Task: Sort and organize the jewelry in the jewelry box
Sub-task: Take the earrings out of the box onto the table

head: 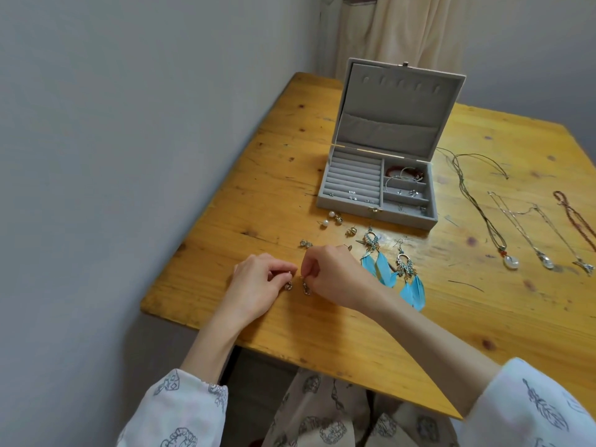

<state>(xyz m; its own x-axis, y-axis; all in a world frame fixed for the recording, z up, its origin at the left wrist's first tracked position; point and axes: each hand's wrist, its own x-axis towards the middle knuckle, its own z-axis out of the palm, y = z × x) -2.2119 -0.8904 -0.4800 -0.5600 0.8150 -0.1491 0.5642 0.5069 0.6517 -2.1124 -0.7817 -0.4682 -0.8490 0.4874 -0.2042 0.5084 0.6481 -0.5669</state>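
Note:
A grey velvet jewelry box (348, 208) stands open on the wooden table (322, 333), lid upright. Small studs sit in its ring rolls, and bracelets and earrings lie in its right compartments. Near the table's left front edge my left hand (258, 282) pinches a small dangling metal earring (288, 286). Beside it my right hand (332, 275) pinches a matching earring (305, 288). The two earrings hang close together just above the table.
Pearl earrings (330, 217), small studs (305, 243) and two blue feather earrings (408, 279) lie in front of the box. Several necklaces (512, 240) are spread out on the right side of the table. A grey wall runs along the left.

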